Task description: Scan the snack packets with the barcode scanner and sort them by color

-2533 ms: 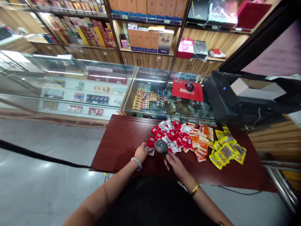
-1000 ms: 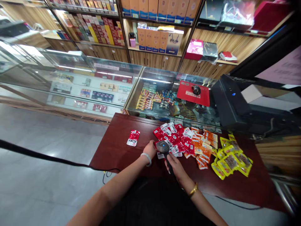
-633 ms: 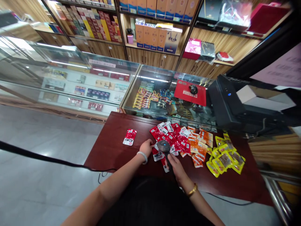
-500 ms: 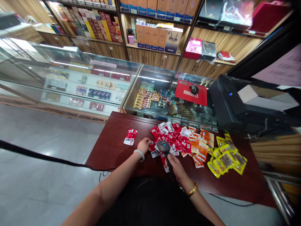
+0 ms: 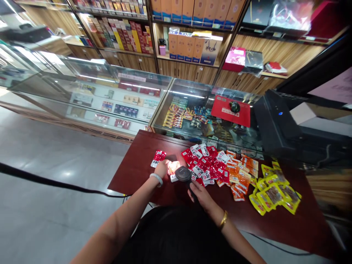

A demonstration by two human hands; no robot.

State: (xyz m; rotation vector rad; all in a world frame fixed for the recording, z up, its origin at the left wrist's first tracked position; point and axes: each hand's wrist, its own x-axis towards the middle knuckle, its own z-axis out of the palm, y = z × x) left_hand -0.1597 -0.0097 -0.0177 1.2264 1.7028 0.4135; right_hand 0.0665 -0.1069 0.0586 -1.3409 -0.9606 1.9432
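My right hand (image 5: 200, 194) is wrapped round the handle of a black barcode scanner (image 5: 183, 173). Bright light from the scanner falls on a red and white snack packet (image 5: 173, 177) just left of its head. The fingers of my left hand (image 5: 161, 169) are closed on that packet's left edge; the fingertips are washed out by the glare. Beyond this hand lies another red and white packet (image 5: 158, 157), flat on the dark red table (image 5: 132, 161). To the right of the scanner spreads a pile of red and white packets (image 5: 205, 161).
Orange packets (image 5: 242, 178) and yellow packets (image 5: 275, 194) lie in heaps at the right of the table. Behind it stands a glass display counter (image 5: 189, 95) with a red mat (image 5: 229, 113) on top. A dark machine with a blue light (image 5: 275, 121) stands at the right.
My left hand has drawn a red packet leftward away from the pile. The scanner has moved left with my right hand, and its light now shines on that packet.
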